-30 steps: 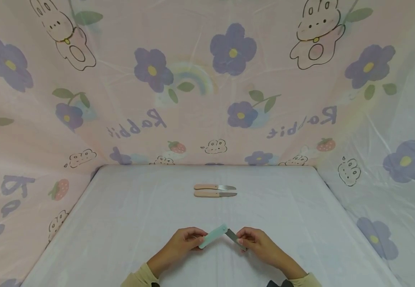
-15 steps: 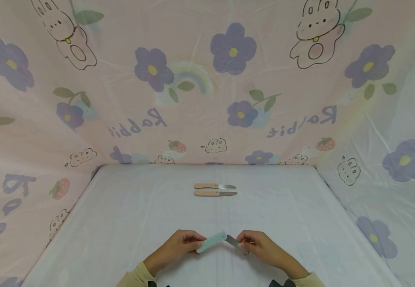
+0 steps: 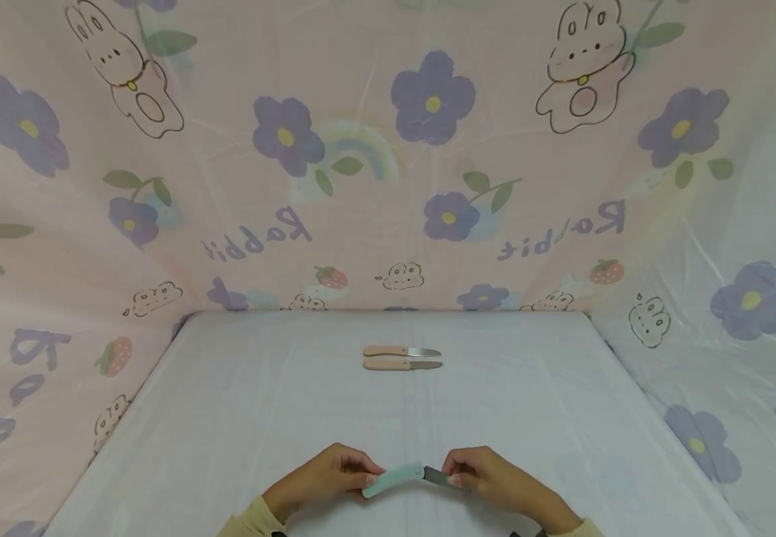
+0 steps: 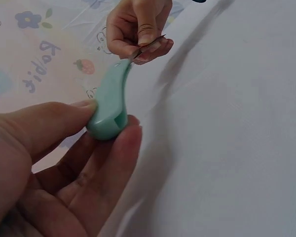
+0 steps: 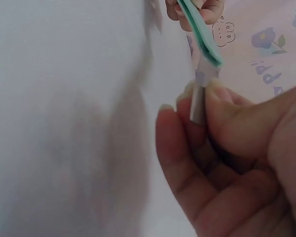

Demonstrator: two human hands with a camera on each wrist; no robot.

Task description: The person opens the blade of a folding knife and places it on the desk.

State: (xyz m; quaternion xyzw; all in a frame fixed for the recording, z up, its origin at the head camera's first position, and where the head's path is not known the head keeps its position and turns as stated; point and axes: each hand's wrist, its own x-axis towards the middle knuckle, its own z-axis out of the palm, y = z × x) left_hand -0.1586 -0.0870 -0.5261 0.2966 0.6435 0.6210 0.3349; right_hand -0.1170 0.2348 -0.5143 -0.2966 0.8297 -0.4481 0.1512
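Note:
Both hands hold one folding knife above the table, near its front edge. My left hand pinches the mint-green handle between thumb and fingers; the left wrist view shows the slotted end of that handle. My right hand pinches the metal blade between thumb and fingers. Blade and handle meet at a pivot in a shallow bend, with the blade swung well out. In the right wrist view the blade lies between thumb and forefinger, its tip end partly covered.
Farther back on the white table lie two knives side by side, an upper knife and a lower knife, both with peach handles and blades pointing right. A patterned cloth walls the back and sides.
The blade has swung farther out from the green handle, so the bend between them is flatter. Both hands have moved lower, toward the near edge. The two peach knives have stayed put.

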